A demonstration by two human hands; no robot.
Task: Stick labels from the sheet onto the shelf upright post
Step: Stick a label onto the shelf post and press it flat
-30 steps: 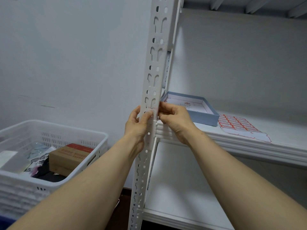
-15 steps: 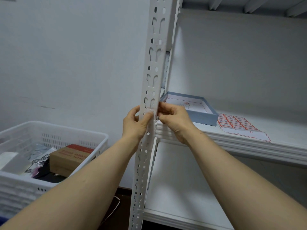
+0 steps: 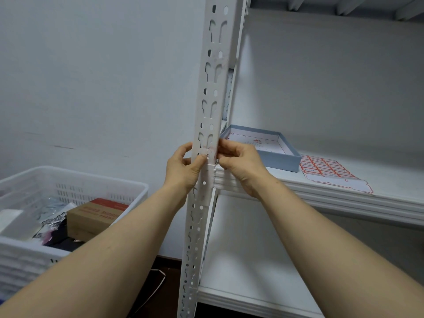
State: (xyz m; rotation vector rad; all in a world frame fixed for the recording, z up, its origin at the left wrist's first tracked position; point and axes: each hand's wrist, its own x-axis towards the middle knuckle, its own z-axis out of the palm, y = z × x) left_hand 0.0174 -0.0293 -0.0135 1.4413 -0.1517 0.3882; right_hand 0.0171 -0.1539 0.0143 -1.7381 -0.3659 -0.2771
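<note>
The white perforated shelf upright post runs up the middle of the view. At shelf height, both of my hands meet on it. My left hand grips the post from the left, its thumb pressed on the front face over a small white red-edged label. From the right, my right hand pinches the same label against the post's right edge. The label sheet, white with rows of red-bordered labels, lies flat on the shelf to the right.
An open pale blue box sits on the white shelf board behind my right hand. A white plastic crate with a brown carton and bags stands low on the left. A lower shelf board lies beneath my right arm.
Both hands stay at the same spot on the post, and the fingers shift only slightly. The view has drifted a little.
</note>
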